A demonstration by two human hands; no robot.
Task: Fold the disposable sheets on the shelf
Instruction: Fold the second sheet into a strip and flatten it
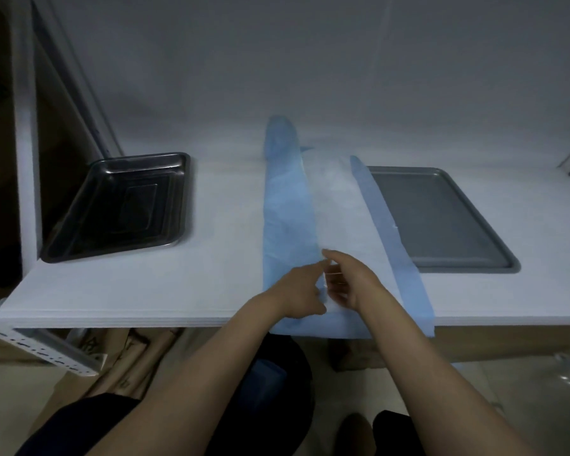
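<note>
On the shelf (pixel 145 284), the blue sheet (pixel 287 209) runs from 6 toward 12 o'clock, long edges folded over a pale middle. Left hand (pixel 301 291) and right hand (pixel 346 278) both pinch its near end.

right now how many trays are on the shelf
2. A black tray sits at the left; a grey tray sits at the right, its left edge under the blue sheet. None seems hidden.

Bare shelf (pixel 218 225) between black tray (pixel 119 209) and sheet (pixel 287 209); grey tray (pixel 441 218) blocks right
</note>
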